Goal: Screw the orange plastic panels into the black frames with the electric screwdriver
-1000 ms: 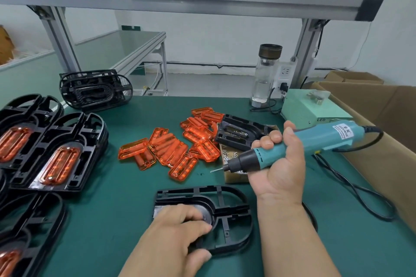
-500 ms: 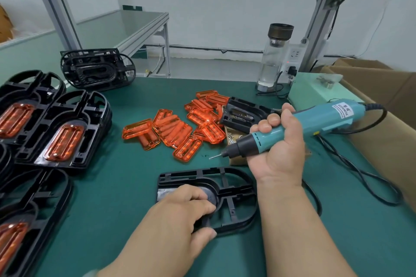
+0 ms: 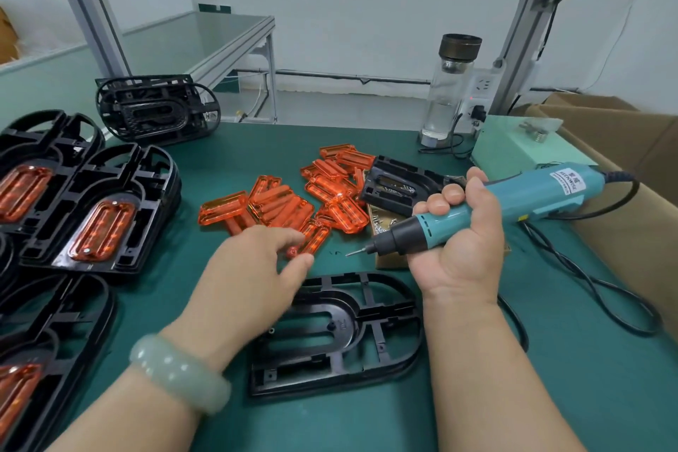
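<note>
The left hand (image 3: 253, 268) is open, fingers (image 3: 290, 238) spread by the nearest orange panel (image 3: 311, 239); I cannot tell if they touch it. The right hand (image 3: 458, 246) is wrapped tight around the blue electric screwdriver (image 3: 513, 200). A black frame (image 3: 341, 334) lies flat just below both hands, and a small box (image 3: 389, 261) behind the right hand has little screws (image 3: 382, 223) in it.

Your green bench (image 3: 587, 396) carries one empty black frame (image 3: 367, 323) lying flat nearest you, with a loose heap of orange panels (image 3: 286, 209) beyond it. Stacked frames (image 3: 99, 209) with panels fitted sit to your left. A water bottle (image 3: 445, 95) and a pale green box (image 3: 513, 150) stand at the back, and a black cable (image 3: 587, 283) loops on the right.
</note>
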`<state>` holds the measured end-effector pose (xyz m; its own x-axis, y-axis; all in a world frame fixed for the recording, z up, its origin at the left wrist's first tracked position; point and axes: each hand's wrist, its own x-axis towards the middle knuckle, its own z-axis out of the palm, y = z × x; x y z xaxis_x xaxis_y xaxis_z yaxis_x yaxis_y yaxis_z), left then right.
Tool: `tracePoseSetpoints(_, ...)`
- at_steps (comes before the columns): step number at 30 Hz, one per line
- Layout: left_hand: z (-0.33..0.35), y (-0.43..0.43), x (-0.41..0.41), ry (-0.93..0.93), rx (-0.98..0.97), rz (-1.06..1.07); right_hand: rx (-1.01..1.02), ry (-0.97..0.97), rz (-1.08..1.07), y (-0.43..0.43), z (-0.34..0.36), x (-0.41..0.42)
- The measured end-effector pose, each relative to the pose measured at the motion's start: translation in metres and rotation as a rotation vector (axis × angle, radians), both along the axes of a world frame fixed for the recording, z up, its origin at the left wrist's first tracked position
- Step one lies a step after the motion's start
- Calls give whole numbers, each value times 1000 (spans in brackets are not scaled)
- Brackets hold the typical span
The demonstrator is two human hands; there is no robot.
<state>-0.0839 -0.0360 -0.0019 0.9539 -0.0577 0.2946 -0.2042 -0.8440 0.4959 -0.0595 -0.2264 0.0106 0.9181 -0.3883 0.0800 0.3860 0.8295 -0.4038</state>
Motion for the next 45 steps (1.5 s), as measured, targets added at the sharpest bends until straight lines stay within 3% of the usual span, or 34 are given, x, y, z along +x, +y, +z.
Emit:
tracePoseSetpoints(9, -12, -20, 47, 187, 245, 185, -19, 34, -6, 0, -3, 4)
tracePoseSetpoints(12, -13, -12, 46, 166, 128, 182, -11, 31, -5, 0, -4, 4)
tracePoseSetpoints(18, -27, 3, 20, 68, -398, 225, 12, 36, -7, 2, -6, 4)
tracePoseSetpoints(20, -37, -3, 15, 70, -487, 227, 16, 30, -9, 3, -6, 4)
tracePoseSetpoints(29, -35, -9, 27, -38, -617, 126, 37, 24, -17, 2, -5, 2)
tracePoseSetpoints(36, -19, -5, 15, -367, -516, -35, 31, 36, -27, 0, -3, 2)
tracePoseSetpoints(45, -16, -13, 5, -421, -475, -166, -15, 45, 3, 3, -5, 1)
